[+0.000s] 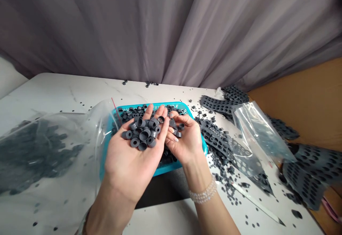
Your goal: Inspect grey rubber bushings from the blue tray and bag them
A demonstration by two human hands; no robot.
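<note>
My left hand (133, 167) is turned palm up over a blue basket (157, 172), its fingers stretched and slightly cupped. On it rests a heap of small dark grey rubber caps (144, 134), some showing a hole in the end. Close against its fingertips, my right hand (188, 140) has curled fingers around several more of these caps (178, 133). The basket beneath both hands holds many similar pieces, partly hidden by my palms.
At left lies a clear zip bag (88, 121) full of dark pieces. Perforated rubber sheets (312, 174), another clear bag (262, 131), a white pencil-like tool (258, 203) and scattered bits cover the right side. A grey curtain (160, 28) hangs behind the white table (58, 88).
</note>
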